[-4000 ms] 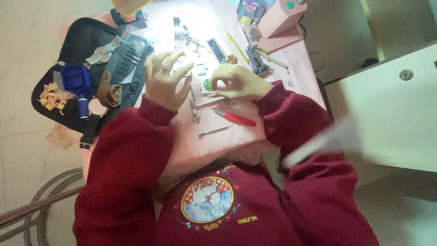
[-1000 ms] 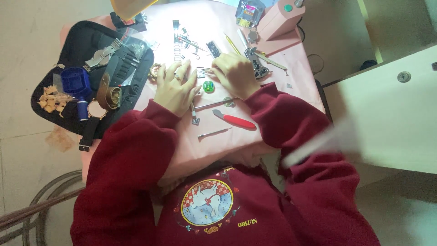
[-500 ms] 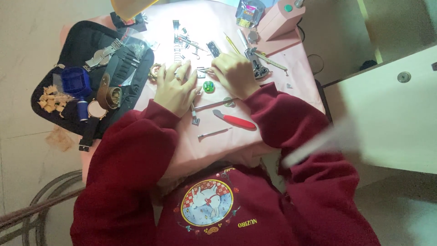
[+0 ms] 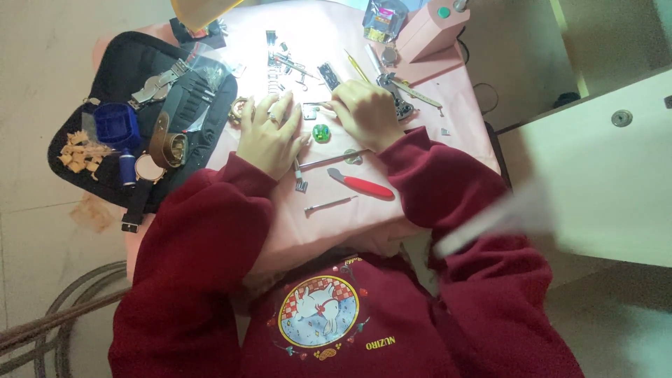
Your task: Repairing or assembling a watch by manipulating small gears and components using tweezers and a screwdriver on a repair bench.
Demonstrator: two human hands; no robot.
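- L hand (image 4: 269, 136): flat on pink table (image 4: 350, 217), grip released, fingers spread.
- R hand (image 4: 365, 112): grip pinching thin metal tool (image 4: 316, 105).
- Green bit (image 4: 321, 133) btwn hands; red-handled tool (image 4: 362, 185) nearer the body.

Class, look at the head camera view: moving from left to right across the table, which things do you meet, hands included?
Blue box → brown strap → left hand → small green object → right hand → pink box with green button.

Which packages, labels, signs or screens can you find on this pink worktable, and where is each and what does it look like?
Small clear plastic packet: far edge of the table beside the pink box, rectangular, with blue and yellow contents.
Clear plastic bag: on the black tool mat at left, crumpled, see-through.
No signs or screens show.
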